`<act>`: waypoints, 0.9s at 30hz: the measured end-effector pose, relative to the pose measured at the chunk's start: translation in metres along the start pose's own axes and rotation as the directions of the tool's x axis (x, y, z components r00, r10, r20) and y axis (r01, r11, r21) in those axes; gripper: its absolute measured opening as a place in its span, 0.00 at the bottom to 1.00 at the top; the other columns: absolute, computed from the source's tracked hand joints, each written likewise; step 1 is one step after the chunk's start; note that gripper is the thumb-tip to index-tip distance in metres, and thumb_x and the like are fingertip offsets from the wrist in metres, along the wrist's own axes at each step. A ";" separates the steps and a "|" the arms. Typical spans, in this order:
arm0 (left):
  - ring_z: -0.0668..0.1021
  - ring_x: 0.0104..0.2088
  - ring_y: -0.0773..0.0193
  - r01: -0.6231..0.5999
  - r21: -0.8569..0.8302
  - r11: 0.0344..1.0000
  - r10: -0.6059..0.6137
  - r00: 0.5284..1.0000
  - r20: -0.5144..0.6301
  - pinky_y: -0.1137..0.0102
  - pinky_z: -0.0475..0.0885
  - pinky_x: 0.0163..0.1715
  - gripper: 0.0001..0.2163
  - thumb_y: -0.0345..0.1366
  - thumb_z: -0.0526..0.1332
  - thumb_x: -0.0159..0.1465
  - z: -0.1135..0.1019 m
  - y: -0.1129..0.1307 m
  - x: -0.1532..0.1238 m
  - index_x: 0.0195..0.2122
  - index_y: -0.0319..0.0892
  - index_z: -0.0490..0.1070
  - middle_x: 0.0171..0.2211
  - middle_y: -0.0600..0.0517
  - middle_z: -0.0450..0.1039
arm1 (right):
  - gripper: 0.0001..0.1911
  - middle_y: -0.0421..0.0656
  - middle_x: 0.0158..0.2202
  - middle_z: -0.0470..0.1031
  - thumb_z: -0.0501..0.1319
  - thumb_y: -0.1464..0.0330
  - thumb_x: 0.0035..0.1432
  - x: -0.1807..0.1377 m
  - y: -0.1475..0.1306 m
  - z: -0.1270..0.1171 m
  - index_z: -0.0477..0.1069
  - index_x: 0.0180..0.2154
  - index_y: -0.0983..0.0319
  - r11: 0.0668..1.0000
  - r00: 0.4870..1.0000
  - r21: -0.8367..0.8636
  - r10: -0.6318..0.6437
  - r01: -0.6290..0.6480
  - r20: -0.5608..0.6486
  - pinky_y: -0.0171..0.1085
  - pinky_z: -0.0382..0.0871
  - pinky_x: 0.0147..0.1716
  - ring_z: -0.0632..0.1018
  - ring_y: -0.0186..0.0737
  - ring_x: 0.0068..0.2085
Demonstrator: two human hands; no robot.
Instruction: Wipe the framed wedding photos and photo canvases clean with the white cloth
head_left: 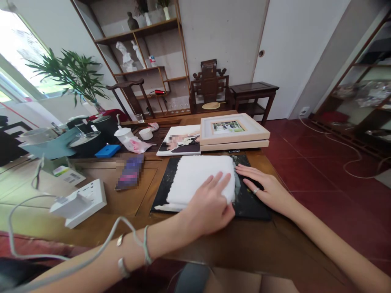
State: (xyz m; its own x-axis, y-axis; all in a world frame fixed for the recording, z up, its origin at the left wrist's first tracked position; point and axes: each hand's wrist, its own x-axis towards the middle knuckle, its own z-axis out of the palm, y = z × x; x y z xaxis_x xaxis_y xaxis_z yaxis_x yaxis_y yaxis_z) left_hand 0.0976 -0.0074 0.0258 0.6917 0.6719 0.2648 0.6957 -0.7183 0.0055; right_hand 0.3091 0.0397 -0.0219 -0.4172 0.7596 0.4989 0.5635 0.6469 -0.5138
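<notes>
A folded white fluffy cloth (192,175) lies on a black flat board (256,207) near the table's front edge. My left hand (210,199) rests on the right part of the cloth, its index and middle fingers stretched out and the thumb lower down. At the cloth's right edge, my right hand (259,185) lies flat over the board with its fingers extended and a ring on one. A bit of greyish-blue material (237,183) shows between the cloth and my right fingertips; I cannot tell what it is.
Behind the board sit stacked wooden picture frames (233,130) and a canvas print (180,140). To the left are a white power strip (88,201) with cables, a purple booklet (131,173), a blue box (107,151), a white teapot (124,133) and a black pot (87,140).
</notes>
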 end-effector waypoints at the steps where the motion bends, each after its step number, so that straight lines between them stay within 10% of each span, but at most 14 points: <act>1: 0.66 0.58 0.47 0.024 0.027 0.999 -0.024 1.000 0.004 0.59 0.62 0.58 0.14 0.33 0.53 0.59 0.002 -0.008 0.010 0.30 0.35 0.79 0.58 0.39 0.62 | 0.18 0.45 0.55 0.70 0.52 0.69 0.62 0.000 0.000 0.000 0.70 0.52 0.57 1.000 1.000 0.002 -0.005 0.005 0.000 0.50 0.62 0.57 0.68 0.46 0.57; 7: 0.66 0.58 0.44 0.085 0.102 0.991 -0.087 0.996 0.019 0.57 0.63 0.56 0.18 0.34 0.49 0.63 0.008 -0.022 0.042 0.34 0.31 0.78 0.59 0.36 0.61 | 0.18 0.45 0.54 0.71 0.52 0.69 0.62 0.001 0.000 0.000 0.70 0.52 0.57 1.000 1.000 0.006 -0.012 0.012 0.002 0.51 0.62 0.57 0.68 0.46 0.57; 18: 0.72 0.51 0.38 -0.087 0.091 0.992 0.097 0.989 -0.111 0.56 0.73 0.45 0.16 0.41 0.58 0.56 -0.002 0.080 -0.027 0.33 0.33 0.79 0.54 0.34 0.67 | 0.19 0.47 0.55 0.70 0.51 0.69 0.61 -0.001 0.005 -0.001 0.69 0.52 0.59 0.998 0.999 0.048 -0.037 0.037 0.015 0.52 0.61 0.57 0.67 0.47 0.58; 27: 0.65 0.57 0.39 0.062 0.165 0.984 -0.074 0.995 0.064 0.53 0.66 0.52 0.15 0.35 0.53 0.62 -0.001 0.027 0.027 0.38 0.30 0.77 0.58 0.31 0.60 | 0.18 0.46 0.55 0.70 0.51 0.67 0.62 0.001 -0.003 -0.002 0.69 0.53 0.57 0.999 1.000 0.029 0.015 -0.015 0.002 0.50 0.62 0.57 0.69 0.46 0.57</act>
State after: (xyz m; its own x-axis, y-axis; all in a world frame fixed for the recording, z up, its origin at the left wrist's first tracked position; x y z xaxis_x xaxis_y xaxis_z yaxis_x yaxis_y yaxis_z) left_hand 0.1346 -0.0093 0.0341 0.6493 0.7333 0.2017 0.7600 -0.6352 -0.1373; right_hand 0.3084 0.0384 -0.0183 -0.4099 0.7696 0.4895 0.5493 0.6367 -0.5411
